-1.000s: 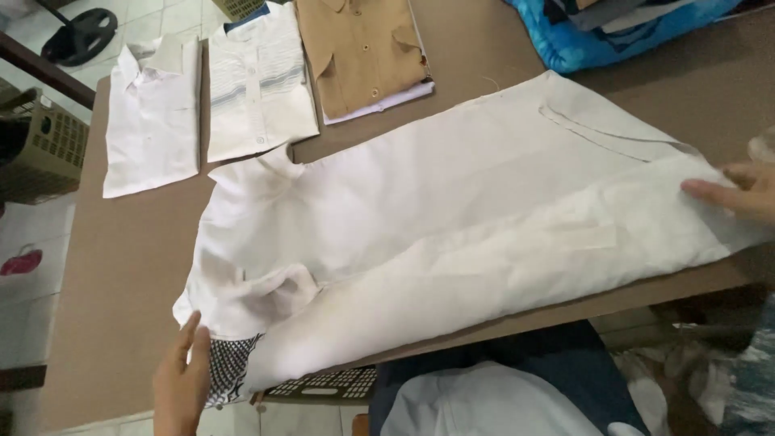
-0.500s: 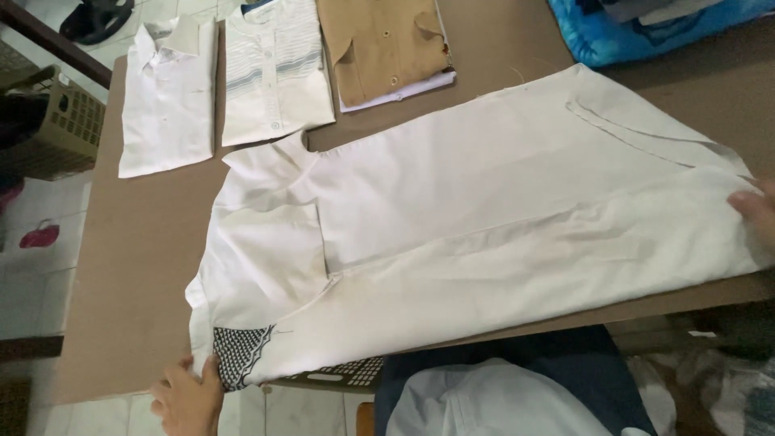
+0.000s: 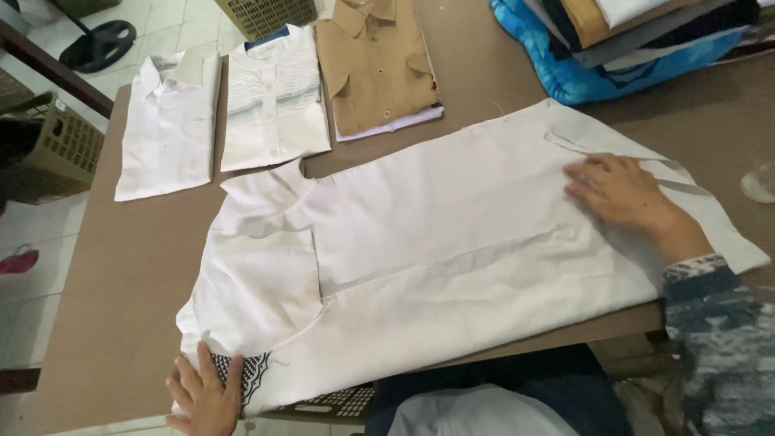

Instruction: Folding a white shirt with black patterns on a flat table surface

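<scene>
A long white garment (image 3: 452,250) lies spread across the brown table (image 3: 129,274), one side folded lengthwise over the middle and a sleeve folded in at the left. My left hand (image 3: 206,396) presses flat on its near-left end, beside a black-and-white patterned trim (image 3: 242,375). My right hand (image 3: 622,194) rests palm down on the cloth toward the right end, fingers spread, with a blue patterned sleeve behind it. Neither hand grips anything.
Three folded shirts lie along the far edge: a white one (image 3: 169,125), a white striped one (image 3: 274,97) and a tan one (image 3: 375,64). A stack of folded clothes (image 3: 630,40) sits at the far right. Plastic baskets (image 3: 52,149) stand on the tiled floor at left.
My right hand moved from the garment's right edge inward onto the cloth. The left hand slid up to the near-left end. The folded side now lies flatter.
</scene>
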